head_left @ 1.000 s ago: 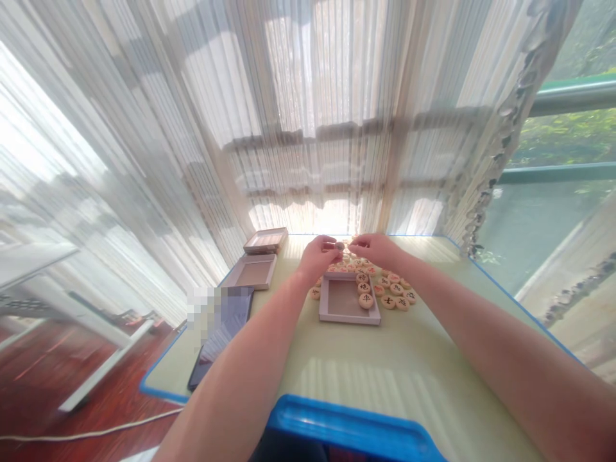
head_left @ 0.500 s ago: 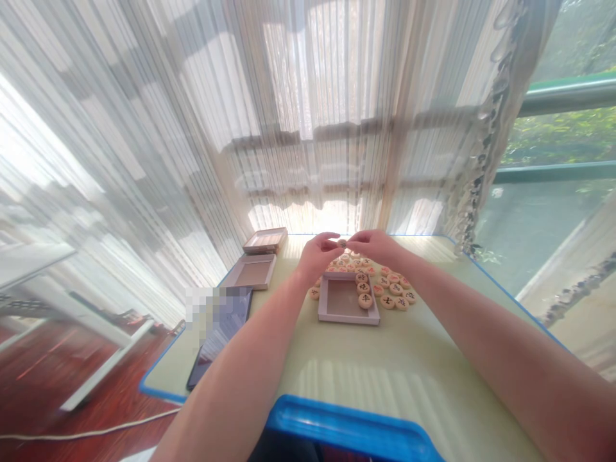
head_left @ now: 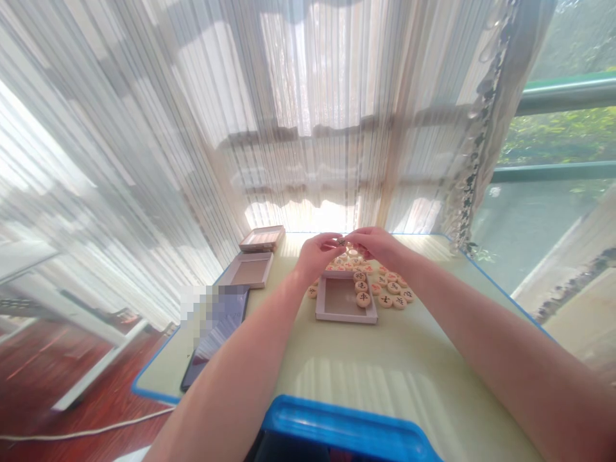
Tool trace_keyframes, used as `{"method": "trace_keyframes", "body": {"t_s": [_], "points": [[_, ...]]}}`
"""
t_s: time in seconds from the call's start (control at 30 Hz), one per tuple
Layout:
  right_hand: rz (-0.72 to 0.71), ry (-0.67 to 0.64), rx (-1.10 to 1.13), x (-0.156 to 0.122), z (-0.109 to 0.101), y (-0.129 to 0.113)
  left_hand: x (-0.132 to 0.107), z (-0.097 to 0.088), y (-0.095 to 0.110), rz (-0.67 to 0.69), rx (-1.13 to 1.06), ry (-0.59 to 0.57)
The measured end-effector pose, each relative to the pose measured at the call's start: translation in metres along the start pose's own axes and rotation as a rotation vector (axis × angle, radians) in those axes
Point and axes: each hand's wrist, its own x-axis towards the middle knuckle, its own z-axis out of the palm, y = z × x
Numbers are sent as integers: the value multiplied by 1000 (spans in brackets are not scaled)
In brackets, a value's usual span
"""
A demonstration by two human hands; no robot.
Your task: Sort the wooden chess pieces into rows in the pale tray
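Above the far side of the table, my left hand (head_left: 312, 256) pinches the edge of a round wooden Chinese chess piece (head_left: 341, 242) with a dark character on it. My right hand (head_left: 378, 245) has its fingertips closed at the opposite side of the same piece. Just nearer to me sits a shallow cardboard box tray (head_left: 341, 317), with several black-marked pieces (head_left: 362, 299) in a column along its right side. Loose pieces with red and black characters (head_left: 393, 288) lie behind the tray and to its right. My hands partly hide those at the back.
At the left of the pale table (head_left: 308, 359) lie a tablet-like dark device (head_left: 216, 340), an open shallow box (head_left: 250, 269) and another box (head_left: 262, 237) behind it. A blue rim (head_left: 346, 423) borders the near edge. Sheer curtains (head_left: 308, 115) hang behind.
The view has shifted slightly. Both hands stay almost in place with the piece between them, and the mark visible on it looks different now. The column of pieces in the tray looks unchanged.
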Motion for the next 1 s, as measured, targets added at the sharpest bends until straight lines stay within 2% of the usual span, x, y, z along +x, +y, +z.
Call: {"method": "trace_keyframes", "body": {"t_s": [0.27, 0.47, 0.6, 0.73, 1.0], "points": [[-43, -16, 16, 1, -3, 2, 0, 4, -1, 119, 193, 46], [-42, -148, 111, 2, -8, 11, -3, 8, 4, 206, 265, 8], [-34, -154, 230, 1, -9, 11, -4, 6, 5, 169, 289, 32], [-28, -185, 228, 1, -7, 12, -2, 5, 2, 162, 299, 18], [-17, -89, 193, 6, -2, 18, -1, 2, -2, 94, 386, 68]]}}
